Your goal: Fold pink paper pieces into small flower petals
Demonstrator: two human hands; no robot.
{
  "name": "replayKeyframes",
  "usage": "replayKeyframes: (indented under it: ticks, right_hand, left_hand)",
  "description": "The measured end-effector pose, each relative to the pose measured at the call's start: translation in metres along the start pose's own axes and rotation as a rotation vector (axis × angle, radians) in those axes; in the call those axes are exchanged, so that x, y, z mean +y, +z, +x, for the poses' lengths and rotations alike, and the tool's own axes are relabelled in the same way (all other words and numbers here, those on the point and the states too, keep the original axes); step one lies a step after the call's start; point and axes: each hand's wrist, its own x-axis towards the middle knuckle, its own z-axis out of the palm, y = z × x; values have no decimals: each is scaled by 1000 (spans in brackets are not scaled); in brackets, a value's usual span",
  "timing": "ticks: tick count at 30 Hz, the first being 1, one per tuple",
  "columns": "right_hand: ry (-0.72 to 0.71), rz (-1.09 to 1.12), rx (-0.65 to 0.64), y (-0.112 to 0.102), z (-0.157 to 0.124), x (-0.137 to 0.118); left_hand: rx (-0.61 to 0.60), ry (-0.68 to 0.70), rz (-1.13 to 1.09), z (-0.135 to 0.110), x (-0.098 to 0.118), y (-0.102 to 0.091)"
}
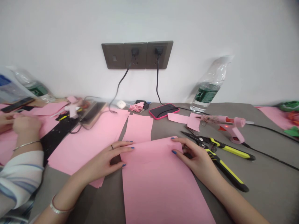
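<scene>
A large pink paper sheet (158, 180) lies on the grey table (268, 180) right in front of me. My left hand (107, 158), with a ring and blue nails, rests flat on the sheet's top left corner, fingers stretched out. My right hand (195, 157) has its index finger and thumb closed on the sheet's top right edge. Right beside that hand lie yellow-and-black pliers (224, 157).
A pink glue gun (225, 124) with a black cord lies behind the pliers. More pink sheets (88, 140) and scraps (184, 119), a phone (163, 111), a water bottle (210, 87) and wall sockets (137, 55) are beyond. A co-worker's hands (23, 124) work at the left.
</scene>
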Motion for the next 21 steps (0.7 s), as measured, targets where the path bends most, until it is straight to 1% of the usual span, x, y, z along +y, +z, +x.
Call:
replayKeyframes:
  ticks: [7,12,14,18,21]
  right_hand:
    - [-22,-16,-4,1,-5,5]
    - [-88,-99,17,0,-6,8]
    - [-117,-125,29,0,-6,8]
    - [-164,-162,17,0,-5,8]
    - [-187,-185,5,1,-4,6]
  left_hand:
    - [-4,-9,22,-2,3,0]
    - [51,-42,77,-4,5,2]
    - [51,-41,91,-3,8,3]
    - [30,49,158,-1,15,3]
    - [42,119,238,1,18,3]
